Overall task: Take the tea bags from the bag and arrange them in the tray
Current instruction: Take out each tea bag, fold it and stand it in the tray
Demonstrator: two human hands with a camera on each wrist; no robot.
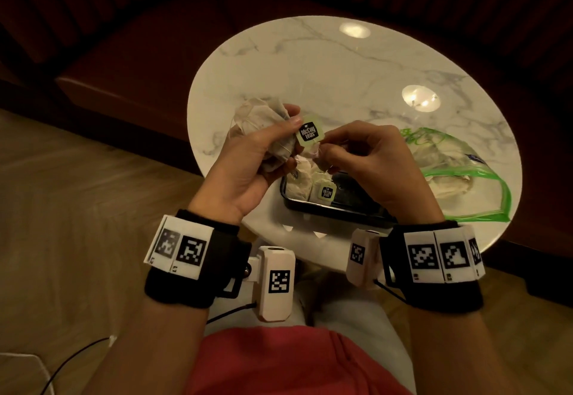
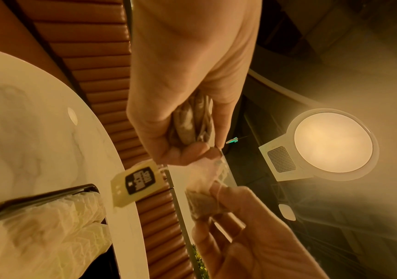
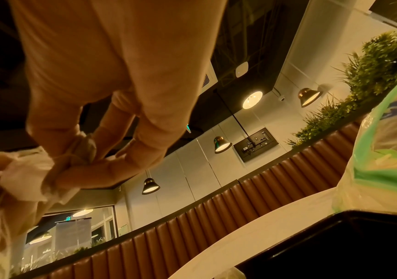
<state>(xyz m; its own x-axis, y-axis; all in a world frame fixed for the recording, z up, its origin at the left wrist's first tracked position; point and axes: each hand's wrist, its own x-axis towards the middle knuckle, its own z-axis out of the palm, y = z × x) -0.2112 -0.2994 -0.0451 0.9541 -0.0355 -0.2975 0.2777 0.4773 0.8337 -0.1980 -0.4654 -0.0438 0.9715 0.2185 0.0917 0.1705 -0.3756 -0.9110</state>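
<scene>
My left hand point(image 1: 248, 162) is curled round a bunch of pale paper tea bags point(image 1: 260, 115), held above the near left edge of the round white marble counter point(image 1: 341, 62). My right hand point(image 1: 366, 159) pinches one small tea bag point(image 2: 202, 205) between thumb and fingers, its green square tag point(image 1: 310, 133) standing between the two hands. Below them the black rectangular tray point(image 1: 335, 210) holds two tea bags at its left end. The clear plastic bag with green edges point(image 1: 459, 177) lies just right of the tray.

Head looks down; wrist cameras look upward.
</scene>
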